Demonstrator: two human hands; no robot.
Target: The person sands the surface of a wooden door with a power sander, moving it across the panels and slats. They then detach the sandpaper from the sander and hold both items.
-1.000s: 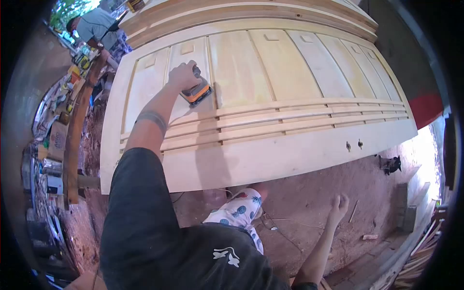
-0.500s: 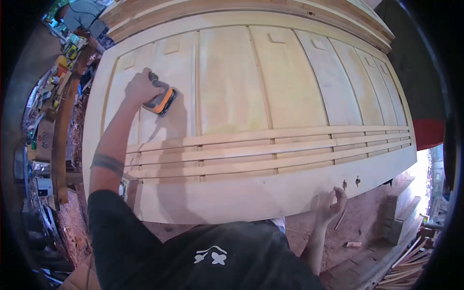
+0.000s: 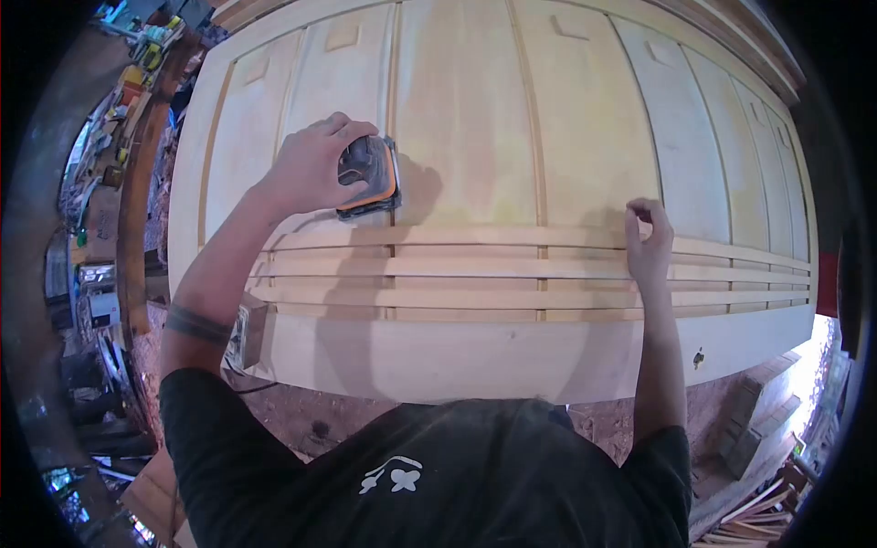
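My left hand (image 3: 315, 169) grips a palm sander (image 3: 367, 175) with a dark body and an orange band. The sander is over the pale wooden door panel (image 3: 457, 137), at the groove between two upright boards. My right hand (image 3: 649, 242) is over the horizontal slats (image 3: 466, 268) farther right, its thumb and fingertips curled together in a pinch. Whatever sits between those fingertips, if anything, is too small to make out. A small hole (image 3: 698, 358) pierces the panel's near rail, below the right hand.
A grey metal box (image 3: 247, 333) sits at the near left corner of the panel, with a dark cable below. Tools and clutter line a wooden beam (image 3: 157, 196) on the left. Concrete blocks (image 3: 758, 402) and thin wood strips (image 3: 754, 521) lie at the lower right.
My left hand has moved right and nearer with the sander. My right hand has risen from the near rail to over the slats. The view has shifted, and the panel looks closer.
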